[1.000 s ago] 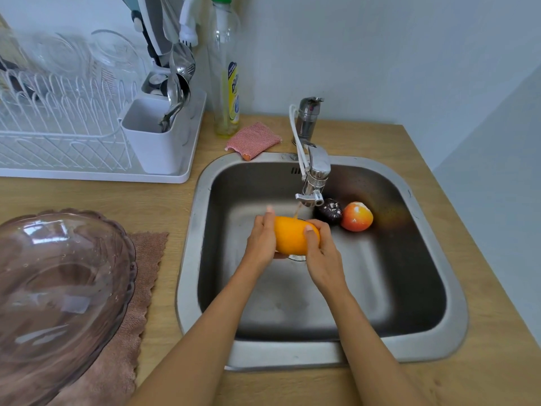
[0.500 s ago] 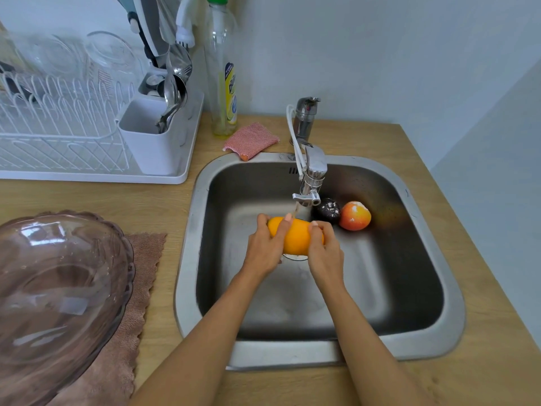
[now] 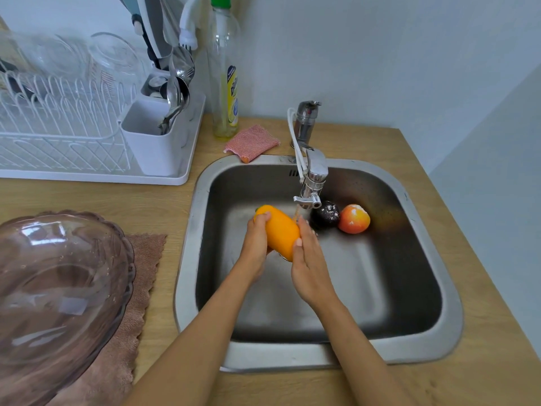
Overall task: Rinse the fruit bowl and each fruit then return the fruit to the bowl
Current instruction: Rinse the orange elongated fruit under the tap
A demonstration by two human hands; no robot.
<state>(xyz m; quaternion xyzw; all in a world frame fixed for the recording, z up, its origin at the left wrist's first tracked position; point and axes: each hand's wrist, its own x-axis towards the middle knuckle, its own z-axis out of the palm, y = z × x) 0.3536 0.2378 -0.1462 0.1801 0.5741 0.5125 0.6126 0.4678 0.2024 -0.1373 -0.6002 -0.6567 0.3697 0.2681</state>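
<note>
Both hands had a grip on the orange fruit [image 3: 280, 234], an oblong one, likely a mango. The left hand [image 3: 257, 244] wrapped its fingers round the far-left end; the right hand [image 3: 307, 259] pressed its thumb and fingers along the near-right side. The fruit was tilted, held above the sink [image 3: 439, 341] floor, just left of and below the tap [image 3: 311, 183]. A thin stream of water ran from the spout and fell by the right hand's fingertips, so the rinse of this fruit looked underway, not finished.

Behind the hands, two more fruits lay on the sink floor: a dark fruit [image 3: 325, 215] and a red-orange fruit [image 3: 354, 219], touching each other, right of the spout. Could not tell if either was rinsed yet; the red-orange one showed a shine on top, maybe wet.

Further out, the glass bowl [image 3: 58, 285] sat on a brown cloth [image 3: 140, 288] on the tabletop [image 3: 483, 376], left of the sink, holding no fruit. Droplets showed on its glass, so it was probably already rinsed.

Judged progress: bowl likely done, first fruit mid-rinse, none returned. Left to do: finish the orange fruit, rinse the other two if not done, move all three to the bowl.

Also present: a dish rack [image 3: 73, 142] with cutlery, a soap bottle [image 3: 225, 83] and a pink scrub pad [image 3: 251, 142] behind the sink.
</note>
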